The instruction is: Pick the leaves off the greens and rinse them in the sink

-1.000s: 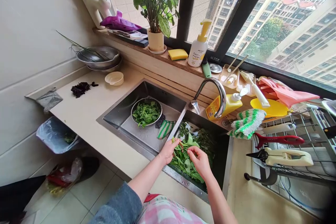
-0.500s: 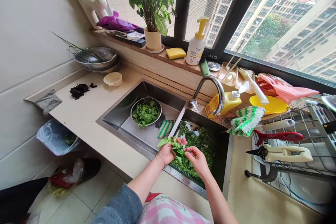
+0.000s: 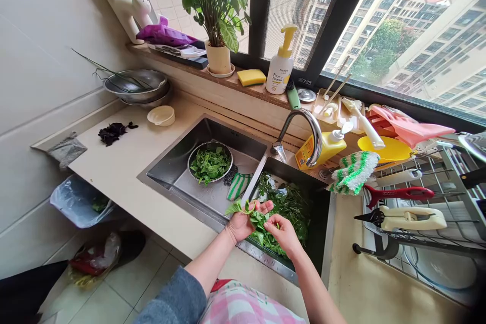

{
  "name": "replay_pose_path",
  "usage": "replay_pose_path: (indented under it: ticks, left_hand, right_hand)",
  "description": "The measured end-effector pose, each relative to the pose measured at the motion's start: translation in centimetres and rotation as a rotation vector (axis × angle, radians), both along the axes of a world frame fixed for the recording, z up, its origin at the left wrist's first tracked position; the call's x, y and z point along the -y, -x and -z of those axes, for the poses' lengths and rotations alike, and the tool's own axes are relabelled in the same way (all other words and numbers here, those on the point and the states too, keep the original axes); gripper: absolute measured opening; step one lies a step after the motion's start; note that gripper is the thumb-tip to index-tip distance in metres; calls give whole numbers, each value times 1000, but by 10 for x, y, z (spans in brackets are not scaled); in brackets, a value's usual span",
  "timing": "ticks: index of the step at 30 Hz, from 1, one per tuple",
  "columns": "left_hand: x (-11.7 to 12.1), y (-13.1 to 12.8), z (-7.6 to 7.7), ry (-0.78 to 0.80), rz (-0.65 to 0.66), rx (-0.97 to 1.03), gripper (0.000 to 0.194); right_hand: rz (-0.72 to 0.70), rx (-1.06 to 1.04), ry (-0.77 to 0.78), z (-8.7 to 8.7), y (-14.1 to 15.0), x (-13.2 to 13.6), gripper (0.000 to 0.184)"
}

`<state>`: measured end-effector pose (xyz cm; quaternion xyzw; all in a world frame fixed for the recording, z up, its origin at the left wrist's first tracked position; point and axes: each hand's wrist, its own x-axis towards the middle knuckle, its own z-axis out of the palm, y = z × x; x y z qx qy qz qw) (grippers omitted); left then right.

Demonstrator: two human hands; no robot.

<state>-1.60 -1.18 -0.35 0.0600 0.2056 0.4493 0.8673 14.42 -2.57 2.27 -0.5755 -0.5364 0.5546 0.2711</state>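
Note:
Over the front of the right sink basin (image 3: 326,228), my left hand (image 3: 243,223) is curled palm-up around leafy greens (image 3: 234,207), whose leaves poke out past the thumb. Close beside it, my right hand (image 3: 283,233) pinches a green stem between thumb and fingertips. Below both hands, a heap of loose greens (image 3: 288,207) lies in the basin. In the left basin (image 3: 167,172) stands a round metal bowl (image 3: 190,164) filled with leaves. A dark scrubber (image 3: 230,176) and a green-and-white striped cloth (image 3: 240,186) lie next to the bowl.
A curved faucet (image 3: 307,116) rises behind the divider, with a yellow bottle (image 3: 322,149) beside it. At right stands a dish rack (image 3: 448,177) with pruning shears (image 3: 410,218). A lined bin (image 3: 72,202) hangs below the left counter, near dark wilted leaves (image 3: 114,133).
Fewer leaves show above my left palm, and its fingers look a little more spread. My right hand has shifted slightly left and down. The whole view has moved a little.

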Motion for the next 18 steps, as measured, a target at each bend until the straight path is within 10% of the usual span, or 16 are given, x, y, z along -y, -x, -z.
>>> replay_pose_path:
  ticks: [9, 18]
  left_hand:
    - [-1, 7, -16, -112, 34, -9, 16]
    - [-3, 2, -7, -20, -12, 7, 15]
  right_hand:
    - [94, 178, -276, -16, -17, -10, 24]
    - [209, 22, -203, -15, -22, -11, 22]
